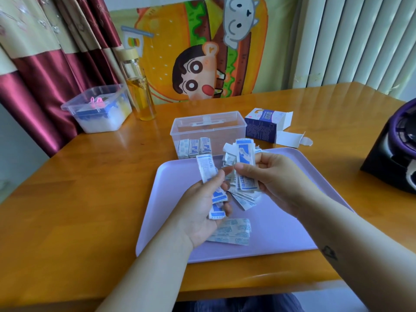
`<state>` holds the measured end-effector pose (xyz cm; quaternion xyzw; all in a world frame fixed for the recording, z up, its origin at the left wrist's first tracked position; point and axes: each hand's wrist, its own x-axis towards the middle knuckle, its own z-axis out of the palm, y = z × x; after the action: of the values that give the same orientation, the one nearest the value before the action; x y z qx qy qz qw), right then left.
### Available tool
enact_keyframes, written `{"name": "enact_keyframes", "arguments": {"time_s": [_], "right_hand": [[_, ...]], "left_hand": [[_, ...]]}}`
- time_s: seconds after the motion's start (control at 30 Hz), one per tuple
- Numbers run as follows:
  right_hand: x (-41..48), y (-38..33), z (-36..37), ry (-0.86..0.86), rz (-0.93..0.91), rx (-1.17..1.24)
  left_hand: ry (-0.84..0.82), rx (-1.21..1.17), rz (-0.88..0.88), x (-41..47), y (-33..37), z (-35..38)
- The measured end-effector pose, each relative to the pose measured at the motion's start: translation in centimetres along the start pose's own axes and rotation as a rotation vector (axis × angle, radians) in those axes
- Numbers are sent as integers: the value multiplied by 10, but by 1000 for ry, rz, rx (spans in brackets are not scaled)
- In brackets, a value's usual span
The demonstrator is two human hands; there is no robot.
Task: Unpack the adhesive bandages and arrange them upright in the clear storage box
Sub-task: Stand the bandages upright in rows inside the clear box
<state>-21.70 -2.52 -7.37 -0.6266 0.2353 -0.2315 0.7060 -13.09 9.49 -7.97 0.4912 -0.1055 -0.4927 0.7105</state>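
Over lilac tray (281, 221), both hands gripping bandages, clear box (208, 127) behind far edge.

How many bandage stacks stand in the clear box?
3, side by side at the clear box front left: left stack, middle stack, right stack. The right hand may hide more.

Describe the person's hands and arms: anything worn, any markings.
Both forearms are bare as far as the frame shows, no sleeves. The left hand and right hand wear no gloves, and no rings, watch or bracelet show. One marking: a small dark tattoo on the right forearm.
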Motion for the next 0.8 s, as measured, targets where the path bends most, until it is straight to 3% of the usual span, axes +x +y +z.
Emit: {"name": "enact_keyframes", "arguments": {"time_s": [0.3, 0.53, 0.67, 0.8], "right_hand": [[-7, -4, 9, -115, 18, -259], [-14, 5, 27, 113, -277, -841], [-10, -4, 10, 95, -297, -803], [18, -1, -26, 294, -287, -831]], "left_hand": [[-143, -173, -118, -3, 1, 8], [-62, -170, -112, -4, -7, 10], [-19, -320, -120, -3, -3, 5], [8, -402, -137, -1, -1, -3]]}}
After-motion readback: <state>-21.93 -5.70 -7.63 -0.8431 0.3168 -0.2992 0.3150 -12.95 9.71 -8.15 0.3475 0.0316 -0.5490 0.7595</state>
